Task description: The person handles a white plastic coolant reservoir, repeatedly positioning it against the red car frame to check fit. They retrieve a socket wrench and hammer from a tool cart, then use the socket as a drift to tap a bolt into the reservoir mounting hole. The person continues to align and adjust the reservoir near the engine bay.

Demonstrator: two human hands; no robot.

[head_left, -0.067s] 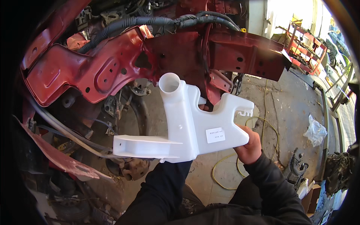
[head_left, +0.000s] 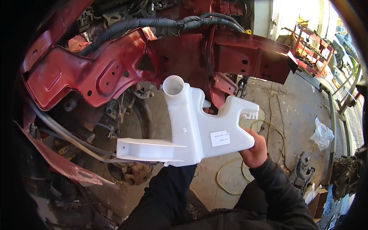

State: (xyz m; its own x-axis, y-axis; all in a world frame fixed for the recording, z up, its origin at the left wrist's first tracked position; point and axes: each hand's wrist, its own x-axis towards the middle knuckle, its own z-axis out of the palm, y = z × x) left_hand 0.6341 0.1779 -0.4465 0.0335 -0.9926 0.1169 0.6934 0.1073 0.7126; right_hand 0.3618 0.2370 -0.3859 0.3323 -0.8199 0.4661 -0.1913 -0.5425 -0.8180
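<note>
A white plastic washer fluid reservoir (head_left: 188,126) is held up in front of me, with a round open neck at the top and a flat bracket arm reaching left. It carries a small white label (head_left: 220,138). My right hand (head_left: 254,150) is closed round its lower right corner, the thumb on the near face. My left forearm passes behind the reservoir, which hides most of that hand. Only a bit of my left hand (head_left: 208,110) shows in the notch near the neck, gripping from behind.
Beyond the reservoir stretches a red car body frame (head_left: 115,73) with a dark wiring loom (head_left: 153,23) over it. A torn red panel (head_left: 65,159) juts in at left. A yellow hose (head_left: 226,165), a plastic bag (head_left: 322,133) and a red rack (head_left: 312,50) are at right.
</note>
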